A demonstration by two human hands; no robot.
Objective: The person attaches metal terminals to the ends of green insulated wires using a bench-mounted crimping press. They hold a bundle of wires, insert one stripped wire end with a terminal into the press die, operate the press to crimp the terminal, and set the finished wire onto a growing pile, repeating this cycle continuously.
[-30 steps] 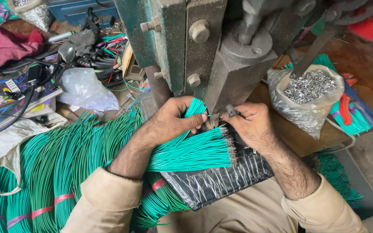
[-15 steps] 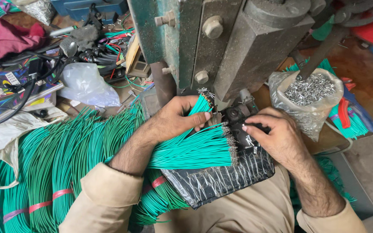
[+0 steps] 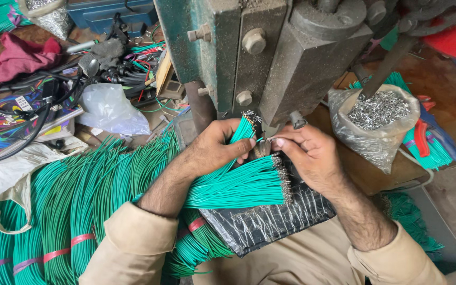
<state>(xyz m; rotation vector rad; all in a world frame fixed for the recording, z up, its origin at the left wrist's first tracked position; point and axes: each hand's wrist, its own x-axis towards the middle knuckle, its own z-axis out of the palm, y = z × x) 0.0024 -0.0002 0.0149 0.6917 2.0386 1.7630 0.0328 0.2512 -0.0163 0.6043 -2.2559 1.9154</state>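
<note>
My left hand (image 3: 215, 150) grips a small bunch of green wires (image 3: 242, 130) just below the grey-green metal press (image 3: 270, 53). My right hand (image 3: 307, 150) pinches a single green wire end between thumb and forefinger, right under the press head. A thick bundle of green wires with metal tips (image 3: 238, 187) lies across my lap on a black plastic sheet (image 3: 270, 221), under both hands.
Large bundles of green wire tied with pink bands (image 3: 75, 211) fill the left. A clear bag of small metal terminals (image 3: 378, 119) stands at right. A white plastic bag (image 3: 109, 108), black cables (image 3: 17, 105), a maroon cloth (image 3: 19, 55) and clutter lie at back left.
My right hand has moved back up from the lap bundle to the press head, now pinching a wire end. The left hand keeps its grip.
</note>
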